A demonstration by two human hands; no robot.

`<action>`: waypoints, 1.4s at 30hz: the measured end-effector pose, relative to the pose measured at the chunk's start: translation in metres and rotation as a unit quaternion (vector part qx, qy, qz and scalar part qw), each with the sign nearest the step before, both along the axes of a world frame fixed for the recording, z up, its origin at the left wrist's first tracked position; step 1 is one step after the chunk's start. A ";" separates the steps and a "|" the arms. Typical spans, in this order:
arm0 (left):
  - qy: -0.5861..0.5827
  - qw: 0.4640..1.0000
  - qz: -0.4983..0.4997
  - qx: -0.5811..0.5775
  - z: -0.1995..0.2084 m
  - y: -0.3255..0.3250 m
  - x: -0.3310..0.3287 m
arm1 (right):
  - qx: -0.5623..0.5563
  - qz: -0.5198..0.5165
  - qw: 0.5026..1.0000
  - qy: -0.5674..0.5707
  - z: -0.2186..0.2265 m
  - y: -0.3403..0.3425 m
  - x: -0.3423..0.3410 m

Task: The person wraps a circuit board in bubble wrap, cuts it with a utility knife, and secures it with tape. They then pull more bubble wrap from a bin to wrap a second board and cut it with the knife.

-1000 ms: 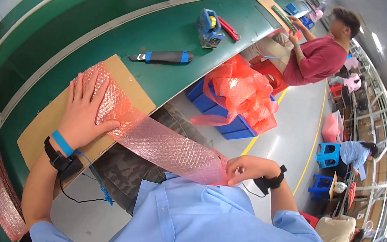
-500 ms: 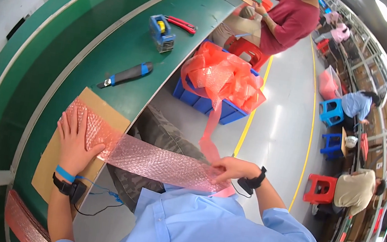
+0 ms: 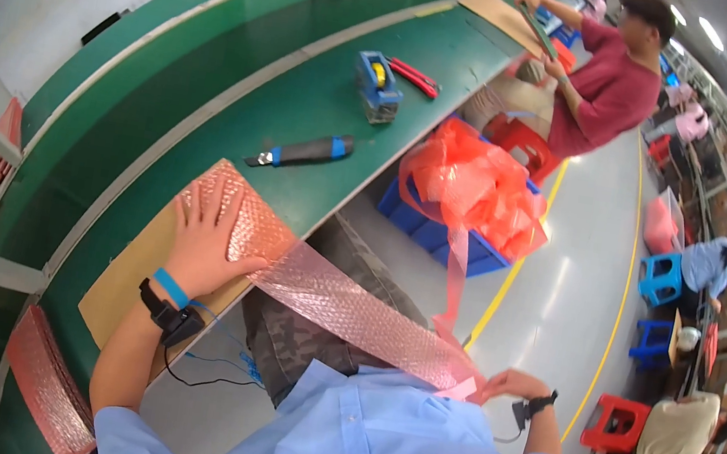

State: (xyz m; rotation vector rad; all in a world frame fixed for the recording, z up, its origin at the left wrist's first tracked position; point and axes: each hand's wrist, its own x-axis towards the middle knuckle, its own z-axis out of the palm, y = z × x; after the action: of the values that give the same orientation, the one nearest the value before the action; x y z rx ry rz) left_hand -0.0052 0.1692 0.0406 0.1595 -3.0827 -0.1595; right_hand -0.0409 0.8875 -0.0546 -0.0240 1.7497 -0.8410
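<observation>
A strip of pink bubble wrap [image 3: 360, 316] stretches from the table edge over my lap toward the right. Flat on its left end lies my left hand [image 3: 208, 246], fingers spread, pressing it onto a brown cardboard sheet [image 3: 135, 277]. The wrap covers the sheet's far corner. At the strip's right end is my right hand [image 3: 517, 384], fingers curled closed around its edge. From there a narrow pink length runs up to a heap of pink bubble wrap [image 3: 474, 178] in a blue crate [image 3: 437, 238] on the floor.
On the green table [image 3: 246, 130] lie a black-and-blue utility knife [image 3: 304, 152], a blue tape dispenser [image 3: 377, 88] and a red-handled tool [image 3: 414, 77]. Stacked pink bubble wrap [image 3: 51, 382] sits at lower left. A person in a red shirt [image 3: 612, 104] sits beyond the crate.
My right hand has moved outward to the strip's far edge. The wrap under my left hand now reaches the cardboard's far corner, where bare board showed before. The view has shifted.
</observation>
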 end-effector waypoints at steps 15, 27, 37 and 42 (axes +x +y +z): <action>0.012 0.992 -0.006 0.123 0.013 -0.012 0.012 | 0.002 -0.079 0.861 0.503 0.128 -0.098 -0.133; 0.051 0.992 -0.065 0.094 -0.001 -0.004 0.017 | -0.281 0.311 0.612 0.670 0.159 -0.496 -0.219; 0.012 0.988 -0.085 0.128 0.009 -0.011 0.015 | -0.242 0.317 0.703 0.590 0.130 -0.521 -0.257; 0.019 0.988 -0.086 0.126 0.007 -0.011 0.018 | -0.296 0.327 0.776 0.451 0.173 -0.572 -0.255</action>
State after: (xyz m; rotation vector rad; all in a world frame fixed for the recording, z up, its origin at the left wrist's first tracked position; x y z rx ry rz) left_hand 0.0124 0.1584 0.0473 -0.0996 -3.0246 -0.5530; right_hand -0.2964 0.3155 0.1184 -1.6049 2.0013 -0.8552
